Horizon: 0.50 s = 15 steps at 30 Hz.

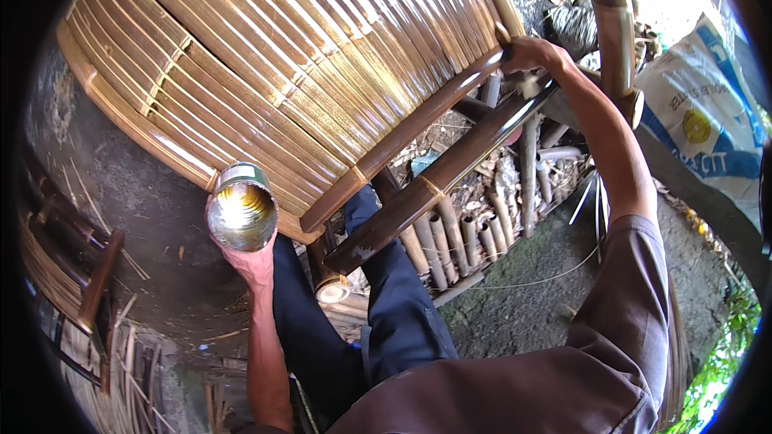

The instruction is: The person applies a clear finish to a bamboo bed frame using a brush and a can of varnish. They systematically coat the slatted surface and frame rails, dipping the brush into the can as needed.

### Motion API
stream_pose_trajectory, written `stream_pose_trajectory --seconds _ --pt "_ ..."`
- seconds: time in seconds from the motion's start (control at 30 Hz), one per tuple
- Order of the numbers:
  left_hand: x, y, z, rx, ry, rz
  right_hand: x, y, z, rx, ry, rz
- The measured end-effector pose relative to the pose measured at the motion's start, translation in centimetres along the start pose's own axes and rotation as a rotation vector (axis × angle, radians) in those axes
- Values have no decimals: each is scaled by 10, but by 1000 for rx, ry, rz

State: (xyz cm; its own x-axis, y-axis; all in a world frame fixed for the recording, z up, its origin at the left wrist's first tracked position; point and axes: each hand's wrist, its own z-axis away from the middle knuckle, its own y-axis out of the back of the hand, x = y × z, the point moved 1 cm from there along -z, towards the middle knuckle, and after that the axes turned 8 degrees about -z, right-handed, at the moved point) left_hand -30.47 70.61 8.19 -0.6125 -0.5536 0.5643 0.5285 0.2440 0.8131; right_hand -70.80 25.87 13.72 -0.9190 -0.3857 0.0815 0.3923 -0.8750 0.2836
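Observation:
My left hand (253,264) is wrapped round an open metal can (241,213), tilted so that its shiny inside shows, with yellowish-brown liquid on the wall. The can is beside the corner of a bamboo seat (322,56) made of glossy brown slats. Farther off to the right, my right hand (531,55) is closed at the seat's edge, near a dark bamboo rail (450,169). A small pale, blurred thing shows just under its fingers; I cannot make out its kind.
Dark bamboo furniture (96,281) stands at the left edge. Under the rail, several short bamboo stakes (450,241) border a bed of dry leaves. A curved bamboo post (615,40) rises beside my right arm. A white and blue sack (704,104) lies at the right.

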Motion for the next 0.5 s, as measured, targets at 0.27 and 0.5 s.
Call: stream_pose_trajectory --seconds 0.27,0.5 --pt "-17 12 -12 111 13 2 6 -20 -51 -160 -17 1" --pt "-51 8 -9 96 124 74 -35 -54 -84 -357 163 22"
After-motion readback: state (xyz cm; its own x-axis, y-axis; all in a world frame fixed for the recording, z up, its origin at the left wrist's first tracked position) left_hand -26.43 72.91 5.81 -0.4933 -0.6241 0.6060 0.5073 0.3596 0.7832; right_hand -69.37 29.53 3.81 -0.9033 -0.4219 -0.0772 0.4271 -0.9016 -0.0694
